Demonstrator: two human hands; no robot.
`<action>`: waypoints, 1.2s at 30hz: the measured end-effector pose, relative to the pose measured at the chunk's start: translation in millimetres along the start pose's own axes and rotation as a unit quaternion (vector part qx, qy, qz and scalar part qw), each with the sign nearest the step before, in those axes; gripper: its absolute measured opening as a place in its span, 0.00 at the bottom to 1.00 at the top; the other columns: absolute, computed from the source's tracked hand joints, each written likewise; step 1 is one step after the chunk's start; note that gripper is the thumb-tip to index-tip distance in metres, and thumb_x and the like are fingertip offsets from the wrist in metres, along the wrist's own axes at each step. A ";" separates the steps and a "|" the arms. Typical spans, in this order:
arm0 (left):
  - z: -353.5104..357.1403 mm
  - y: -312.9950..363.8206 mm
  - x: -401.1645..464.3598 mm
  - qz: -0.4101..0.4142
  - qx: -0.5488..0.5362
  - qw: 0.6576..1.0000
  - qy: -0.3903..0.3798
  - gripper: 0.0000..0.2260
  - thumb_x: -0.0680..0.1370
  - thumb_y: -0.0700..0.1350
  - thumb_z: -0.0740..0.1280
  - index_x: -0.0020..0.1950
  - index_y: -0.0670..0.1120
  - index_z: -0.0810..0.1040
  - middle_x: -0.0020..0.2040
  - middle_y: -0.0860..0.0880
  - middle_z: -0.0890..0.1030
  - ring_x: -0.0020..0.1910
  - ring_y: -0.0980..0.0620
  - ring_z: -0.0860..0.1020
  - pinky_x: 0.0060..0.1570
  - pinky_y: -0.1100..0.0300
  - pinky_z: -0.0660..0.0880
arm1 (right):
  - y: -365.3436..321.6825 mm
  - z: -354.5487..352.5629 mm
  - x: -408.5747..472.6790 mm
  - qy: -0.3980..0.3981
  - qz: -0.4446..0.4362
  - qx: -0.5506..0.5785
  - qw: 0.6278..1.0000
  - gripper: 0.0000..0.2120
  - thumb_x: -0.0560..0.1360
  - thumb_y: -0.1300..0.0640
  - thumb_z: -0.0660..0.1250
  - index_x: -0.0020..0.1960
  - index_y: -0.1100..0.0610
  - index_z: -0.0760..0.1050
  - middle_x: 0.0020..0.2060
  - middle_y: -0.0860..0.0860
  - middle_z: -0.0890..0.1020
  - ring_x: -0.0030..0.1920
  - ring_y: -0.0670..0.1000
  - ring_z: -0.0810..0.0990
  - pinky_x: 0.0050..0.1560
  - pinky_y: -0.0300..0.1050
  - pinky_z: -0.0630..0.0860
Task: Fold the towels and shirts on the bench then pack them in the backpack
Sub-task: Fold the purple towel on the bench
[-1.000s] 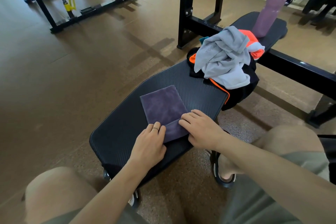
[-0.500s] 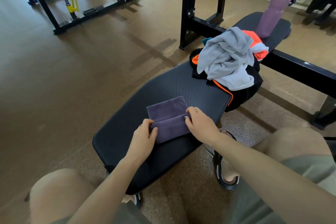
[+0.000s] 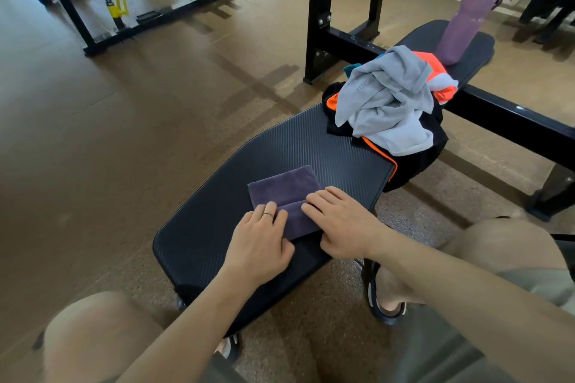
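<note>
Pressing flat on purple towel [image 3: 281, 188], both grips open: left hand [image 3: 259, 241], right hand [image 3: 340, 221]; folded flap lying between, long axis crosswise on table [image 3: 217, 196].

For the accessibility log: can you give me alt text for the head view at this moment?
Both hands, left hand and right hand, press flat on a partly folded purple towel on a black gym bench. Farther along the bench lies a heap of grey, orange and black clothes, with a purple water bottle standing beyond it.
</note>
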State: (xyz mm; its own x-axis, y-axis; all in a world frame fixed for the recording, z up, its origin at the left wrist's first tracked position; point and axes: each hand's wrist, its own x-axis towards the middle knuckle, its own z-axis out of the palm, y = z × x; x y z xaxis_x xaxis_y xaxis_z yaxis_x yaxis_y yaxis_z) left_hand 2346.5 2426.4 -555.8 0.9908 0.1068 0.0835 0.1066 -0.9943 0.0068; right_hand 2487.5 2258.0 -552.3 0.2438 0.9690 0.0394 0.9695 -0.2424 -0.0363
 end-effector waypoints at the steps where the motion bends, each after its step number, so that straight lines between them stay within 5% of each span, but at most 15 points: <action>1: -0.3 2.2 -0.5 -0.013 -0.007 1.000 -0.025 0.18 0.73 0.55 0.64 0.56 0.46 0.77 0.56 0.47 0.79 0.52 0.46 0.77 0.52 0.53 0.76 | 1.5 3.1 0.0 -0.004 0.007 0.003 1.000 0.21 0.67 0.52 0.63 0.59 0.54 0.72 0.55 0.49 0.75 0.56 0.52 0.73 0.64 0.50 0.70; 7: -17.0 1.1 6.4 -0.027 0.002 0.999 -0.041 0.08 0.73 0.46 0.66 0.50 0.47 0.75 0.46 0.49 0.80 0.40 0.49 0.78 0.41 0.56 0.74 | 0.3 -4.4 11.4 0.029 0.094 0.147 0.984 0.10 0.69 0.51 0.59 0.49 0.50 0.71 0.45 0.46 0.76 0.44 0.49 0.75 0.48 0.45 0.71; 12: -27.6 -22.0 16.6 -0.163 -0.203 0.952 -0.161 0.05 0.82 0.48 0.56 0.52 0.50 0.71 0.45 0.51 0.78 0.42 0.51 0.76 0.43 0.52 0.73 | 10.3 -10.8 12.4 -0.037 0.277 0.408 0.869 0.02 0.78 0.52 0.60 0.49 0.47 0.71 0.45 0.46 0.79 0.46 0.46 0.78 0.41 0.41 0.70; 16: -12.9 -27.1 15.1 -0.145 -0.158 0.963 -0.163 0.07 0.82 0.47 0.55 0.52 0.48 0.71 0.49 0.50 0.74 0.49 0.47 0.76 0.48 0.50 0.74 | 2.5 -2.3 13.5 -0.016 0.319 0.400 0.859 0.06 0.82 0.51 0.60 0.55 0.51 0.72 0.49 0.48 0.78 0.48 0.47 0.77 0.41 0.41 0.70; 21: -13.1 -20.5 12.0 -0.143 -0.148 0.968 -0.145 0.08 0.80 0.47 0.59 0.58 0.48 0.71 0.53 0.51 0.70 0.52 0.50 0.71 0.47 0.55 0.72 | -10.7 7.3 13.2 -0.004 0.341 0.355 0.870 0.15 0.84 0.47 0.56 0.66 0.52 0.69 0.59 0.49 0.72 0.57 0.50 0.76 0.56 0.47 0.75; 27: -19.9 -6.4 11.7 -0.165 -0.189 0.936 -0.248 0.14 0.74 0.52 0.67 0.55 0.48 0.70 0.49 0.51 0.74 0.44 0.52 0.77 0.39 0.57 0.74 | -33.7 9.0 10.4 0.055 0.424 0.352 0.833 0.19 0.82 0.45 0.60 0.69 0.54 0.69 0.61 0.51 0.71 0.60 0.51 0.75 0.53 0.41 0.70; 30: -18.8 8.9 13.6 -0.175 -0.200 0.922 -0.283 0.14 0.74 0.53 0.68 0.53 0.46 0.71 0.47 0.50 0.76 0.42 0.53 0.77 0.36 0.59 0.72 | -51.3 5.1 5.6 0.120 0.516 0.397 0.750 0.25 0.79 0.46 0.67 0.71 0.56 0.67 0.63 0.53 0.70 0.62 0.53 0.74 0.55 0.41 0.73; 33: -19.6 28.2 14.9 -0.169 -0.276 0.898 -0.297 0.07 0.76 0.48 0.67 0.46 0.45 0.75 0.41 0.48 0.80 0.39 0.51 0.78 0.38 0.54 0.77 | -67.6 0.7 0.2 0.146 0.588 0.530 0.594 0.25 0.77 0.49 0.71 0.69 0.55 0.65 0.63 0.53 0.74 0.63 0.54 0.77 0.60 0.45 0.77; 36: -27.9 51.9 19.0 -0.201 -0.438 0.835 -0.267 0.03 0.76 0.40 0.65 0.45 0.44 0.79 0.41 0.44 0.82 0.41 0.48 0.81 0.42 0.50 0.81 | -68.1 -4.3 -13.0 0.127 0.594 0.681 0.409 0.26 0.74 0.48 0.74 0.67 0.56 0.70 0.57 0.53 0.80 0.60 0.56 0.80 0.64 0.55 0.77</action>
State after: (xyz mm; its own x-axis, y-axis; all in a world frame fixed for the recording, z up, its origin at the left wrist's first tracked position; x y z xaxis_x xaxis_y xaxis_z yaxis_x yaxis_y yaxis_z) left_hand 2368.5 2376.8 -526.0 0.8108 0.1851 -0.5553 0.5687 -0.4734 0.6727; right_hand 2418.4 2261.7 -546.0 0.6847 0.1270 -0.7176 -0.7084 -0.1153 -0.6963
